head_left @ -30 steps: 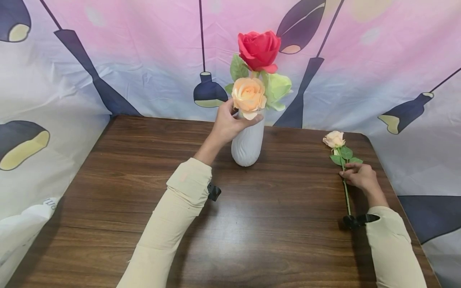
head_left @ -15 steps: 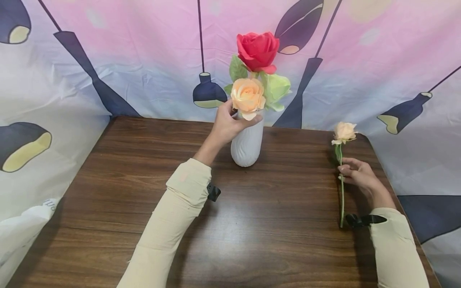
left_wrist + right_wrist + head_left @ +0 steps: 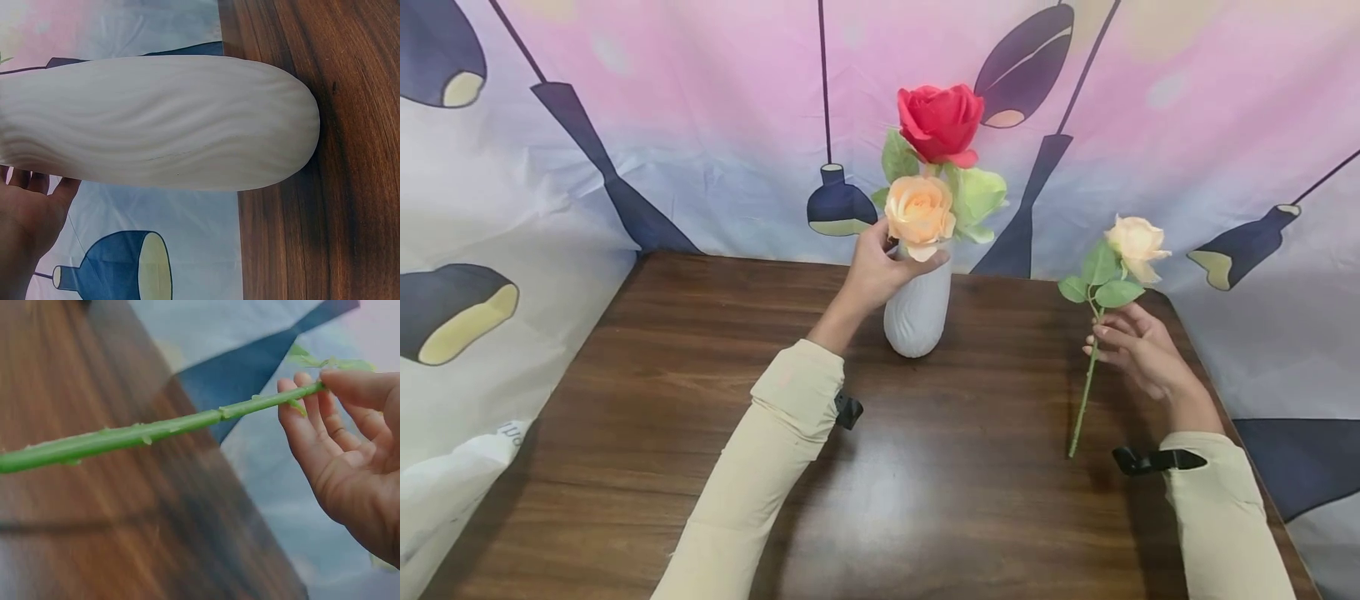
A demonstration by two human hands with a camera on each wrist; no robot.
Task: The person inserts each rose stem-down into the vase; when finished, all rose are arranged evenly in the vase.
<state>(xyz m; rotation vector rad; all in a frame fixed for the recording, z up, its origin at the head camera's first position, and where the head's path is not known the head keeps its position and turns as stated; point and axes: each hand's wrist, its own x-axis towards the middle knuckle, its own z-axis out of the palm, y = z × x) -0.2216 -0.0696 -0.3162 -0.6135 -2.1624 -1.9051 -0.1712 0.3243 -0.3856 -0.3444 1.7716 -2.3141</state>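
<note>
A white vase with wavy ridges stands upright near the table's back edge. In it are a red rose, a peach rose and a pale green flower. My left hand grips the vase near its top, fingers partly hidden behind it. On the right, my right hand pinches the stem of a cream rose between thumb and fingers, just below its leaves. The rose is tilted, bloom up and to the right. In the right wrist view the thorny green stem runs out from the fingertips.
The dark wooden table extends around both hands. Behind it hangs a pastel cloth printed with dark lamps. A white plastic bag is at the left edge.
My right hand has lifted the cream rose off the table and turned it, so its bloom stands higher and its stem end has swung left. My left hand stays on the vase.
</note>
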